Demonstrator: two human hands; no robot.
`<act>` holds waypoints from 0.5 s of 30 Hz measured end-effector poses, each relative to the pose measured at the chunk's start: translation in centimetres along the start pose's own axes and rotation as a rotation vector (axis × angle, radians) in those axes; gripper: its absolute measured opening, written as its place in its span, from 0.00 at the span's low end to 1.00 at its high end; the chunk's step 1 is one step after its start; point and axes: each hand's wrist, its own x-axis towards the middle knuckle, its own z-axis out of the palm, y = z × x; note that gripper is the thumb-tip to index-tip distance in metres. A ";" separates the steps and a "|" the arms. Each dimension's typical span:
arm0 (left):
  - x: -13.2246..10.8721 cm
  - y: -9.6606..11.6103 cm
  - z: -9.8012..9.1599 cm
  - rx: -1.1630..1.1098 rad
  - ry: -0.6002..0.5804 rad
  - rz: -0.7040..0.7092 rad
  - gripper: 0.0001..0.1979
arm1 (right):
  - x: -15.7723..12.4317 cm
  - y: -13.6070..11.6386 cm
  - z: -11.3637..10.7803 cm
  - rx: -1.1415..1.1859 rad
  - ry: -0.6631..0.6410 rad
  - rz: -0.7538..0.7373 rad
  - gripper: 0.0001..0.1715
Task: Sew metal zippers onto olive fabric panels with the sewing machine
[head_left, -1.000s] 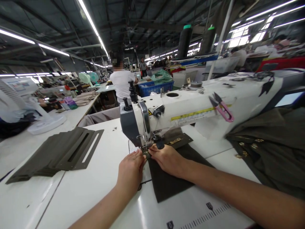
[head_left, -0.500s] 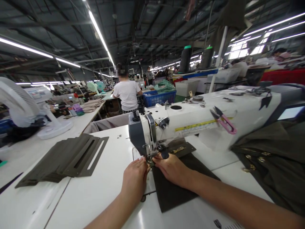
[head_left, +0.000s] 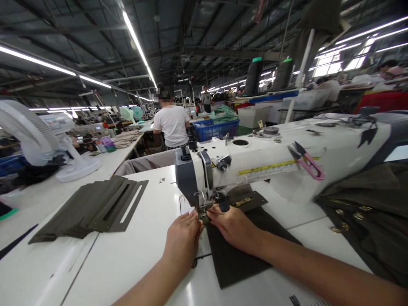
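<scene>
A dark olive fabric panel [head_left: 237, 259] lies under the head of a white sewing machine [head_left: 274, 148], with a strip bearing gold metal letters [head_left: 243, 201] behind it. My right hand [head_left: 234, 225] is closed on the panel's edge, fingertips beside the presser foot [head_left: 203, 211]. On the other side of the foot, my left hand [head_left: 184, 234] has its fingers pressed together at the same edge. The fabric between the fingertips is small and partly hidden by both hands and the foot.
Stacked dark olive pieces with slots [head_left: 86, 208] lie to the left. Pink-handled thread snips [head_left: 307, 161] rest against the machine arm. Dark fabric with gold fittings [head_left: 369, 212] is heaped at right. A white fan [head_left: 35, 131] stands left; a person in white [head_left: 172, 123] works ahead.
The view has shifted slightly, so the surroundings appear a little further right. Both hands stay at the presser foot, with hardly any visible movement of the fabric.
</scene>
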 end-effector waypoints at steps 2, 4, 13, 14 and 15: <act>0.0 -0.1 0.1 0.002 -0.004 -0.017 0.08 | 0.0 0.1 0.2 -0.008 -0.001 0.011 0.10; 0.0 -0.2 0.2 0.007 -0.002 -0.034 0.07 | 0.1 0.1 0.3 -0.013 -0.009 0.027 0.11; -1.0 1.9 -1.1 0.203 -0.224 -0.152 0.22 | -3.0 -1.4 -0.6 -0.216 -0.086 0.241 0.43; -1.3 2.3 -1.2 0.209 -0.249 -0.139 0.24 | -3.9 -1.8 -0.7 -0.229 -0.092 0.241 0.46; -1.6 2.7 -1.4 0.196 -0.273 -0.122 0.24 | -4.7 -2.2 -0.8 -0.240 -0.095 0.240 0.47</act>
